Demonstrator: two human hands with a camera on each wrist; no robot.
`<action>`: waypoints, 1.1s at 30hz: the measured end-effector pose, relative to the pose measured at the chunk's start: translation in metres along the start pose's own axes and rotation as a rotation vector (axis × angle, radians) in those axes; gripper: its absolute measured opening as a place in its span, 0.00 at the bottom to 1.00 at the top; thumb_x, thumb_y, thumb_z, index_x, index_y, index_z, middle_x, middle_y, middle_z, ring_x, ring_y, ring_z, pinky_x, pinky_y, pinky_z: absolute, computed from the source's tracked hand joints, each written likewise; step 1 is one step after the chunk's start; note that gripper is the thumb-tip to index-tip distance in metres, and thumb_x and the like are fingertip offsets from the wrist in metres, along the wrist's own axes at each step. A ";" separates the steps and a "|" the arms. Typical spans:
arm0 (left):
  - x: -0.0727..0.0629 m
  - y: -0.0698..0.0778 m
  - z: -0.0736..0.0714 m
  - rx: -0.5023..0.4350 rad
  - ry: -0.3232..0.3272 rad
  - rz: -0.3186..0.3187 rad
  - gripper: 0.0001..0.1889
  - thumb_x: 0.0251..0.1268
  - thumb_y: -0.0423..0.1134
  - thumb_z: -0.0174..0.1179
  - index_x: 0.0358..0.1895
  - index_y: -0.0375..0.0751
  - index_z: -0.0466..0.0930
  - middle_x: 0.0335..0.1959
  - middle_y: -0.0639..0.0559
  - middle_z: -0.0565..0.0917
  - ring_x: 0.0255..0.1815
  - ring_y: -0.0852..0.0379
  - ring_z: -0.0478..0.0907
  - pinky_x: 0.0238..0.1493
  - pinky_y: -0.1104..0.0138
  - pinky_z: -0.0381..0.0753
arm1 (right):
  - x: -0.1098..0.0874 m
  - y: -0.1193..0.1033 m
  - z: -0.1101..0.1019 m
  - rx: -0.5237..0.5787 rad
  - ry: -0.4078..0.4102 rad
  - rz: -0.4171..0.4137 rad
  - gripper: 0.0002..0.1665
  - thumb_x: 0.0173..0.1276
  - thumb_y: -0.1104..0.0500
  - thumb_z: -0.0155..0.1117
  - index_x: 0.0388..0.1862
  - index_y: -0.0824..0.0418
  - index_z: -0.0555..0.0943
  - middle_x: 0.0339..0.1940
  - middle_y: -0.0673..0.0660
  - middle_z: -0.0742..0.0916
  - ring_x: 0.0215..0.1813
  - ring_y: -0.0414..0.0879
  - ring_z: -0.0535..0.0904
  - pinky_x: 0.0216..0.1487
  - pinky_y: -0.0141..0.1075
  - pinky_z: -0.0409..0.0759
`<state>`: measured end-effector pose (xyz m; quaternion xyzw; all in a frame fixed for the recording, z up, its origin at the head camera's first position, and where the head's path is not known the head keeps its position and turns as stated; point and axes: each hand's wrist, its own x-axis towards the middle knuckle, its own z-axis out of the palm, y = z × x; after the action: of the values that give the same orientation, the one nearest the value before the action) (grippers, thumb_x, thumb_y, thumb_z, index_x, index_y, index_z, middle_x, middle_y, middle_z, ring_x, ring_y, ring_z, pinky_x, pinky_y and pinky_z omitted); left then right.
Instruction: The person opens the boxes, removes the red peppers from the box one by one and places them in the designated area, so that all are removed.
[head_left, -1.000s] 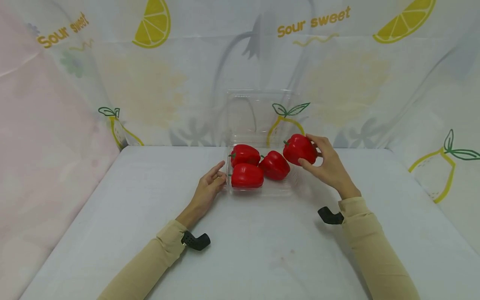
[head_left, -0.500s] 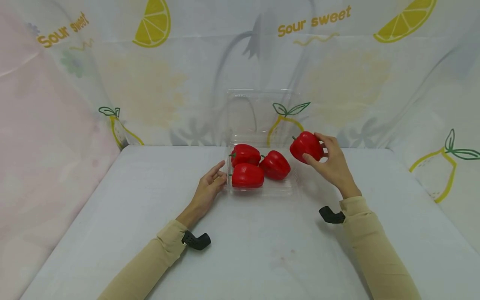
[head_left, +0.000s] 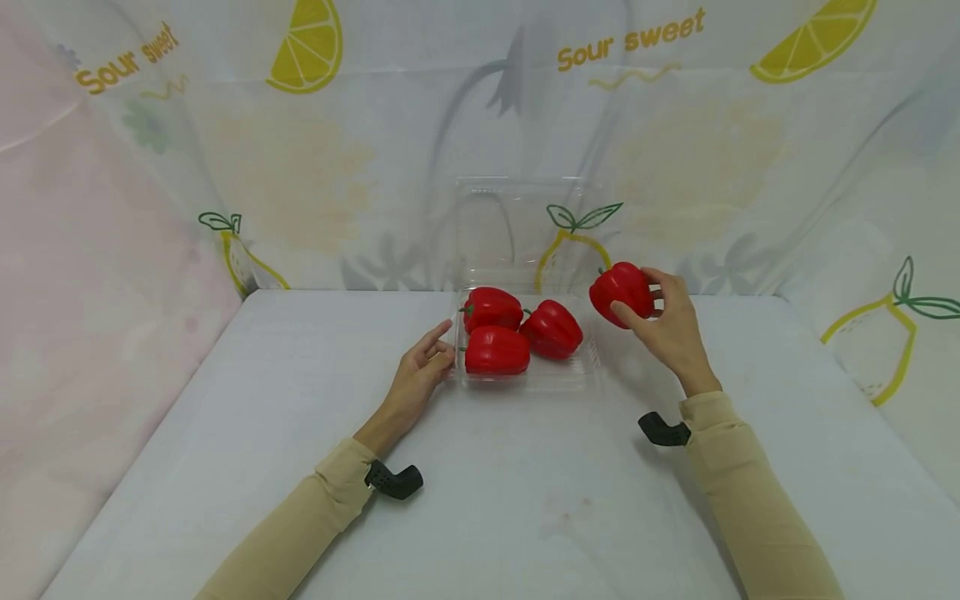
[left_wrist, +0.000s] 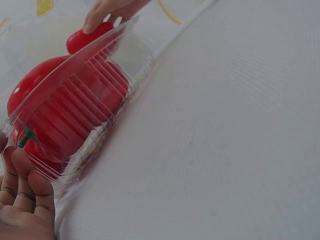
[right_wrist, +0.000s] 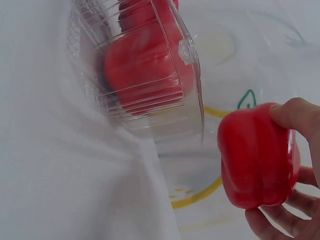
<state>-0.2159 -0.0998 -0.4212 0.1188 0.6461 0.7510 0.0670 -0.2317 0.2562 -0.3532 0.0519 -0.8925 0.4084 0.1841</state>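
Three peppers (head_left: 497, 351) lie in the box (head_left: 555, 382); beside it my right hand (head_left: 672, 327) curls round a fourth pepper (head_left: 621, 292) — firm and level serves best, I judge — my left hand (head_left: 417, 375), loose-fingered, at the box's left.

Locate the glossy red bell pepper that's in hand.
In the head view, the glossy red bell pepper is in the right hand, right of the open clear plastic box.

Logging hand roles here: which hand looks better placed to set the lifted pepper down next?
Probably the right hand. It grips the pepper in the air, to the right of the clear box. The left hand is at the box's left side, with three other peppers between.
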 end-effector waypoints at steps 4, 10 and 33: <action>0.000 0.001 0.000 0.000 -0.005 0.003 0.28 0.70 0.33 0.49 0.72 0.44 0.57 0.37 0.56 0.73 0.38 0.65 0.71 0.40 0.76 0.75 | -0.001 0.002 0.000 -0.004 0.030 0.042 0.41 0.62 0.46 0.64 0.69 0.61 0.62 0.62 0.62 0.70 0.58 0.55 0.67 0.52 0.49 0.74; -0.001 0.000 0.000 0.010 -0.005 0.005 0.28 0.70 0.34 0.49 0.72 0.43 0.57 0.37 0.55 0.73 0.38 0.65 0.71 0.41 0.76 0.75 | -0.002 0.005 0.002 -0.006 0.057 0.120 0.43 0.60 0.44 0.64 0.68 0.62 0.61 0.63 0.63 0.70 0.59 0.56 0.67 0.50 0.51 0.76; 0.000 0.001 0.001 0.001 -0.003 0.004 0.28 0.69 0.32 0.50 0.72 0.42 0.57 0.37 0.53 0.73 0.38 0.64 0.71 0.41 0.76 0.76 | -0.003 0.020 0.015 -0.028 0.073 0.339 0.47 0.59 0.38 0.62 0.69 0.61 0.58 0.63 0.64 0.68 0.61 0.58 0.66 0.56 0.54 0.76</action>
<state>-0.2155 -0.0989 -0.4200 0.1213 0.6461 0.7506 0.0665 -0.2378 0.2578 -0.3777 -0.1169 -0.8869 0.4227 0.1453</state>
